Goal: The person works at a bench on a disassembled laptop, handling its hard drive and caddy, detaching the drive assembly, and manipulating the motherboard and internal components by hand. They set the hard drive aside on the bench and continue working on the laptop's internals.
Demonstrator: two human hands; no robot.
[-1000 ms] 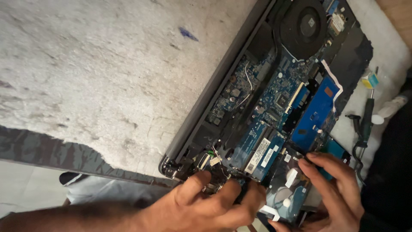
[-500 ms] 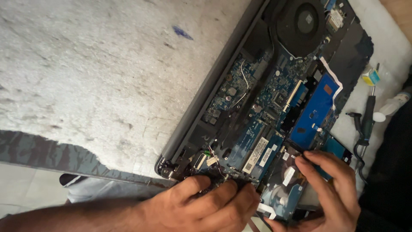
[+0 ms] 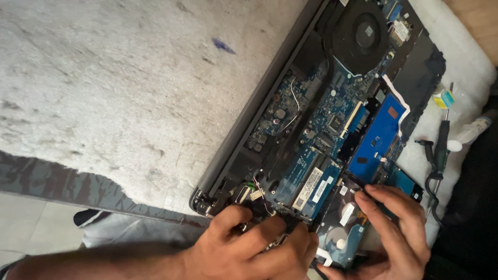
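Opened laptop (image 3: 332, 119) on grey mat (image 3: 114, 93), left hand (image 3: 249, 249) fingers curled on its corner, right hand (image 3: 394, 233) fingers pinching hard drive (image 3: 342, 228), screwdriver (image 3: 441, 150) nearby.

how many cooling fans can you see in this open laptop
1. The round black fan sits in the laptop's far corner, away from the left hand and right hand. Others could be hidden.

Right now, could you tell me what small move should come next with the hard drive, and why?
Probably lift the hard drive gently at its free edge: both the left hand and right hand already grip it, and it sits partly raised in the laptop.
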